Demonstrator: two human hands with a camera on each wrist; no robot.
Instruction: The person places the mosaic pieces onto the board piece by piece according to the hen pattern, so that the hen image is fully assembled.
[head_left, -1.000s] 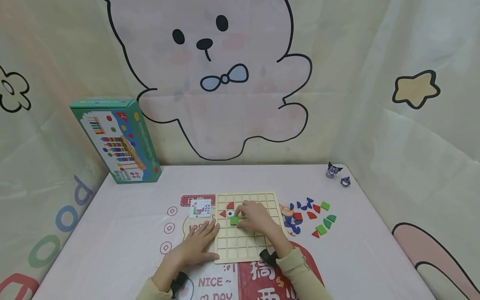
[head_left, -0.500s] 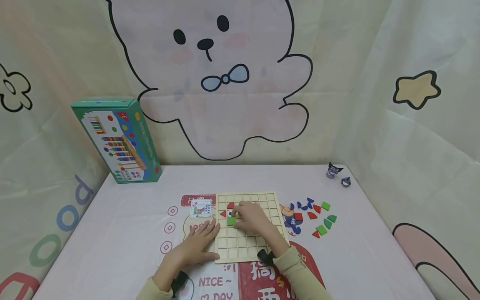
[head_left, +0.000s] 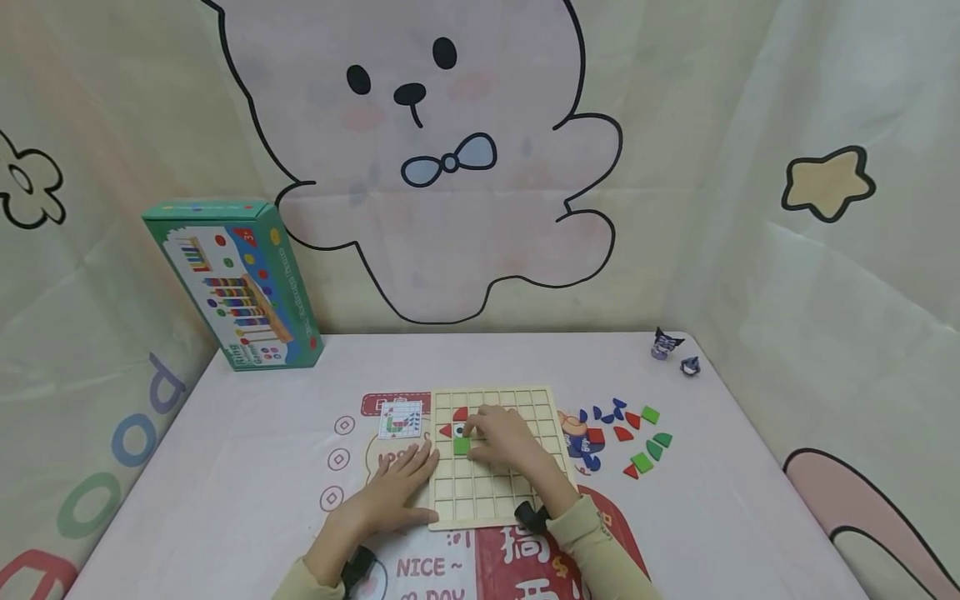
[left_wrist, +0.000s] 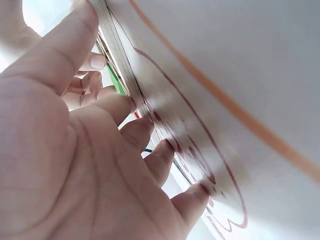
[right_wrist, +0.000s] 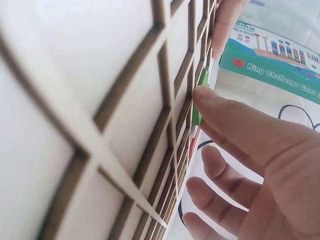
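My right hand [head_left: 508, 439] reaches over a pale wooden grid board [head_left: 480, 503]. Its thumb and index finger pinch a green square tile [head_left: 461, 447] that sits in a cell of the board; in the right wrist view the thumb tip lies against the green tile [right_wrist: 197, 113]. Just above are a white tile with a dark dot [head_left: 458, 431], partly covered by the fingers, a red quarter-round tile [head_left: 461, 413] and a red triangle tile [head_left: 446, 431]. My left hand [head_left: 390, 493] lies spread along the board's left edge, its fingertips [left_wrist: 165, 146] by the rim.
A small pattern card [head_left: 401, 419] lies left of the board. Loose green tiles [head_left: 642, 462], red tiles [head_left: 623, 434] and blue pieces [head_left: 597, 412] are scattered to the right. A green box [head_left: 247, 287] stands back left; two crumpled wrappers [head_left: 663, 344] lie back right.
My right hand has shifted slightly left with the green tile, which now sits squarely under the dotted tile. Over the last half second both hands stay nearly still.
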